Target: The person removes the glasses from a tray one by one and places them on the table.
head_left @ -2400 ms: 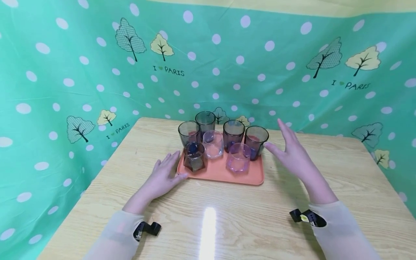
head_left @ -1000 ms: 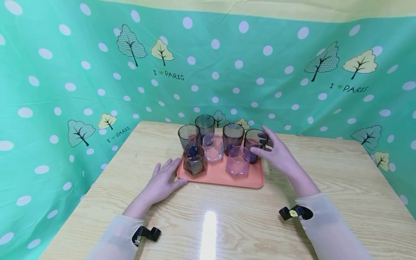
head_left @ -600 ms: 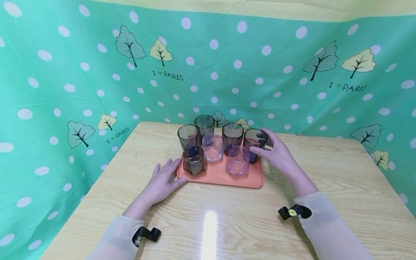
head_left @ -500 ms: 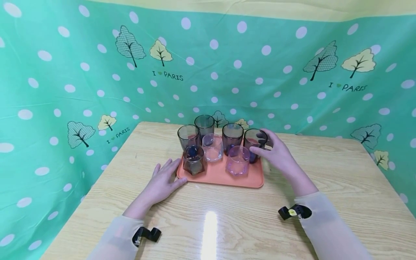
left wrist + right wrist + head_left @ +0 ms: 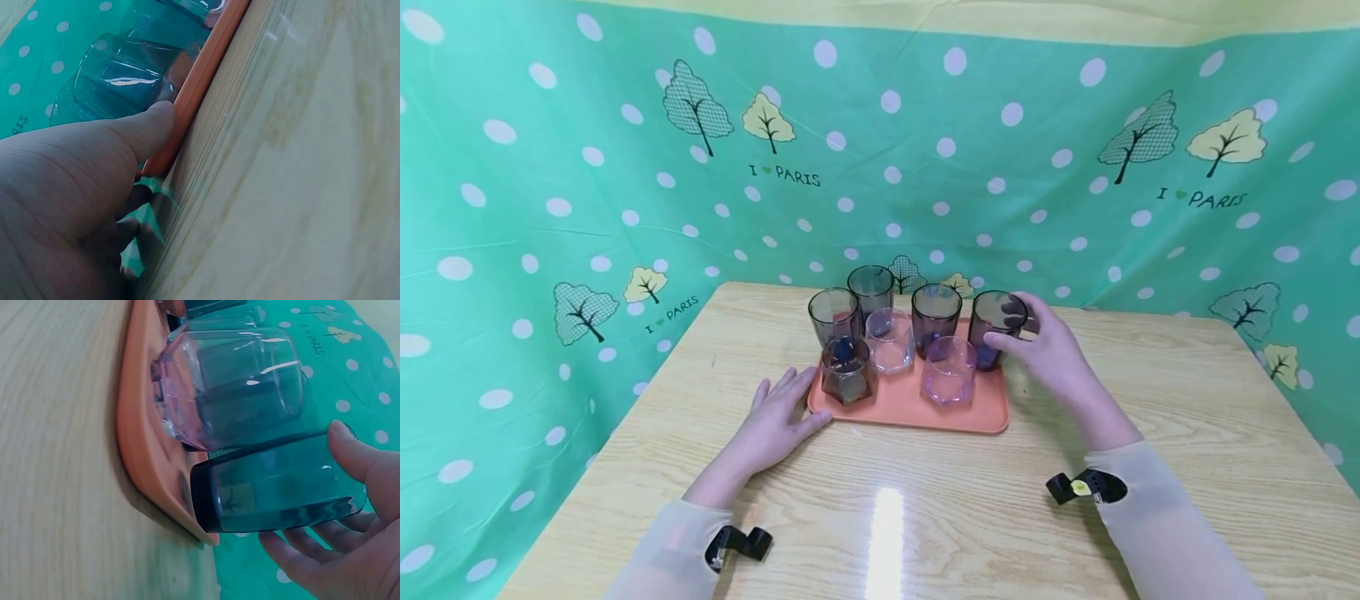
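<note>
My right hand [image 5: 1060, 358] grips a tall smoky-grey glass tumbler [image 5: 269, 487] near its rim, thumb on the near side and fingers behind. In the right wrist view the tumbler leans, its base slightly off the orange tray [image 5: 910, 412]. Resting at the tray's left front corner is my left hand [image 5: 767, 429], its thumb along the front rim and fingers at the side. Beside that hand stands a short brownish faceted glass [image 5: 847, 379]. A pink-tinted short glass [image 5: 949, 379] sits just left of the gripped tumbler, and a clear short glass [image 5: 891, 346] is mid-tray.
More tall grey tumblers stand close together at the back of the tray, one of them [image 5: 937, 317] left of the gripped one. Under everything is a wooden table [image 5: 985, 500]. A green dotted cloth [image 5: 880, 150] hangs behind and at the sides.
My right hand came in from the right, closed on the right tall tumbler, and has just moved it slightly up and right. The left hand stays at the tray corner.
</note>
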{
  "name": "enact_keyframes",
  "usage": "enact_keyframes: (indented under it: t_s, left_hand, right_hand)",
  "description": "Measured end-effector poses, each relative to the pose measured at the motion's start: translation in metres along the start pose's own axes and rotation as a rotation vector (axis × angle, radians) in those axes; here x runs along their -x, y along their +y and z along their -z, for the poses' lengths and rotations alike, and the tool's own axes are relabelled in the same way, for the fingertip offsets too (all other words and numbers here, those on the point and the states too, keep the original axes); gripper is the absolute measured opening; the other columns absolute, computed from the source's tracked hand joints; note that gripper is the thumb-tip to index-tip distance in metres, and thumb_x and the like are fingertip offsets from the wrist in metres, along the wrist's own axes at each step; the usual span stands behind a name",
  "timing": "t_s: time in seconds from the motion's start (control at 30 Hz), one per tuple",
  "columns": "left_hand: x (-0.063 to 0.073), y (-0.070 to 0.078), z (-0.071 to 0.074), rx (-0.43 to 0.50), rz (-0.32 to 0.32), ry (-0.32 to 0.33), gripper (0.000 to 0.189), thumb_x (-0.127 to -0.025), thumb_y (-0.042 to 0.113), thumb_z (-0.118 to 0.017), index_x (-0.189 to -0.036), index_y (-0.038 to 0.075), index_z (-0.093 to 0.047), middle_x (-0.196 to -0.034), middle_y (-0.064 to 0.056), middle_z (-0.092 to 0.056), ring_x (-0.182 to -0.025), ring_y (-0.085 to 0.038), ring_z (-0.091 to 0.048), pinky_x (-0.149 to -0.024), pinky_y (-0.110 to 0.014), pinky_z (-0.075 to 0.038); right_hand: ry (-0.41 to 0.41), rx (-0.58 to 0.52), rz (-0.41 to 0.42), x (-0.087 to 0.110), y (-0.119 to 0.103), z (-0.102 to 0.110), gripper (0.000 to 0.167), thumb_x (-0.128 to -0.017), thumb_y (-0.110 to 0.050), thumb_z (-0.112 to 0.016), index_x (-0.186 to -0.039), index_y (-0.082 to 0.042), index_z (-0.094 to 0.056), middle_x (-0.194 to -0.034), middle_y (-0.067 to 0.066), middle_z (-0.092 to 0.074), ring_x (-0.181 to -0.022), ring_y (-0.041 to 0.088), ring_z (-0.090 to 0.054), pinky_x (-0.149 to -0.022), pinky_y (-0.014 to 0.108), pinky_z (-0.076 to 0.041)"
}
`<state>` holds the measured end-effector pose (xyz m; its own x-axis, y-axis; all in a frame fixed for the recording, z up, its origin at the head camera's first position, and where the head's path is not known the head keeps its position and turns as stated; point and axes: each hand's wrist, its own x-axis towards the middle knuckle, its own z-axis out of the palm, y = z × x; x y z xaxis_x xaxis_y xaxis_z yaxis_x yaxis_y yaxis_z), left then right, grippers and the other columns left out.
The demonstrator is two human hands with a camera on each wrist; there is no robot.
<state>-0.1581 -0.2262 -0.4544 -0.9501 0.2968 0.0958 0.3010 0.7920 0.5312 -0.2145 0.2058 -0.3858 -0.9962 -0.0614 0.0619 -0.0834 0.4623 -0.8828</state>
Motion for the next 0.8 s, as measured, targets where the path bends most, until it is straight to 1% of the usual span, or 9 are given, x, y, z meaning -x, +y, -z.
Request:
enact_keyframes:
  t_s: [0.2,0.37,0.43,0.6,0.67,0.8]
  left_hand:
    - [-0.001,-0.001,-0.001,-0.003,-0.001,-0.001,0.085,-0.106,0.044,-0.075,-0.170,0.000,-0.039,-0.172,-0.020,-0.042,-0.164,-0.049,-0.025,-0.130,-0.072,0.000]
    - [0.000,-0.001,-0.002,-0.003,-0.002,0.001,0.085,-0.106,0.044,-0.076,-0.169,-0.001,-0.040,-0.172,-0.021,-0.043,-0.163,-0.049,-0.026,-0.130,-0.073,0.000]
    - [0.000,-0.001,-0.002,-0.004,-0.003,0.003,0.085,-0.106,0.044,-0.076,-0.169,-0.001,-0.040,-0.172,-0.021,-0.043,-0.163,-0.049,-0.026,-0.130,-0.073,0.000]
    - [0.001,-0.002,-0.002,-0.006,-0.002,0.002,0.085,-0.106,0.045,-0.075,-0.169,0.000,-0.039,-0.172,-0.020,-0.043,-0.164,-0.049,-0.025,-0.131,-0.072,0.000]
    - [0.001,-0.002,-0.003,-0.007,-0.001,0.000,0.086,-0.106,0.046,-0.075,-0.169,0.000,-0.039,-0.172,-0.020,-0.042,-0.164,-0.048,-0.025,-0.131,-0.072,0.001]
    - [0.000,-0.004,-0.003,-0.014,0.001,-0.001,0.086,-0.106,0.047,-0.074,-0.170,0.001,-0.039,-0.173,-0.019,-0.042,-0.164,-0.047,-0.025,-0.131,-0.071,0.000]
  right_hand:
    - [0.064,-0.014,-0.014,-0.001,0.000,0.010,0.093,-0.098,-0.043,-0.087,-0.171,-0.013,-0.037,-0.159,0.014,-0.056,-0.154,0.043,-0.045,-0.123,0.064,-0.039]
    - [0.125,-0.010,-0.039,-0.002,0.004,0.019,0.097,-0.097,-0.049,-0.087,-0.172,-0.015,-0.035,-0.159,0.016,-0.056,-0.155,0.042,-0.043,-0.123,0.067,-0.037]
    - [0.149,-0.009,-0.045,-0.003,0.006,0.022,0.099,-0.097,-0.050,-0.087,-0.173,-0.015,-0.035,-0.160,0.017,-0.054,-0.155,0.043,-0.043,-0.122,0.067,-0.038]
    - [0.196,-0.018,-0.076,-0.004,0.010,0.027,0.102,-0.096,-0.054,-0.085,-0.174,-0.016,-0.031,-0.168,0.017,-0.046,-0.155,0.042,-0.041,-0.120,0.065,-0.041]
    - [0.213,-0.025,-0.086,-0.004,0.012,0.028,0.103,-0.096,-0.055,-0.085,-0.175,-0.017,-0.031,-0.169,0.016,-0.045,-0.154,0.041,-0.041,-0.120,0.063,-0.042]
    - [0.249,-0.057,-0.098,-0.006,0.017,0.028,0.100,-0.096,-0.054,-0.085,-0.174,-0.018,-0.034,-0.168,0.015,-0.045,-0.153,0.038,-0.042,-0.117,0.058,-0.045]
